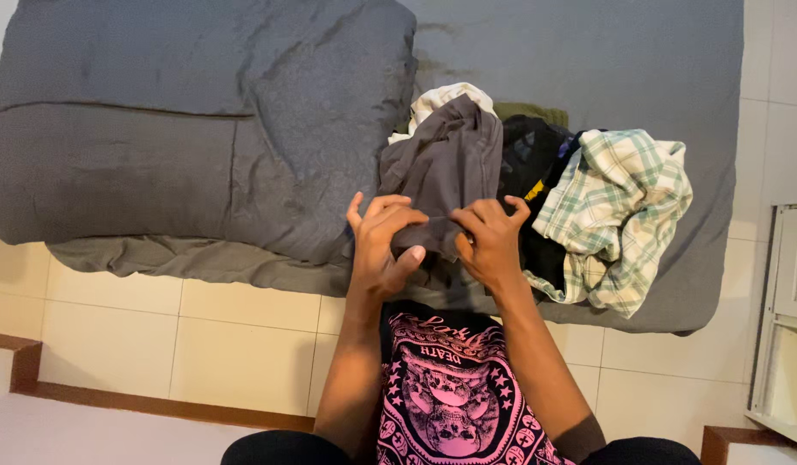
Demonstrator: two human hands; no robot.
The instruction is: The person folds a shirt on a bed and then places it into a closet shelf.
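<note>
We hold the dark grey garment [441, 164] at the mattress [588, 52] edge, our left hand [383, 245] and right hand [491, 241] pinching its hem, and smoothing it flat seems the needed move.

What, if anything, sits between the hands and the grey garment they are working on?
Nothing visible does. The left hand and the right hand both already grip the near edge of the grey garment. The plaid shirt and the black clothing lie to its right, beside it, not in front of the hands.
</note>
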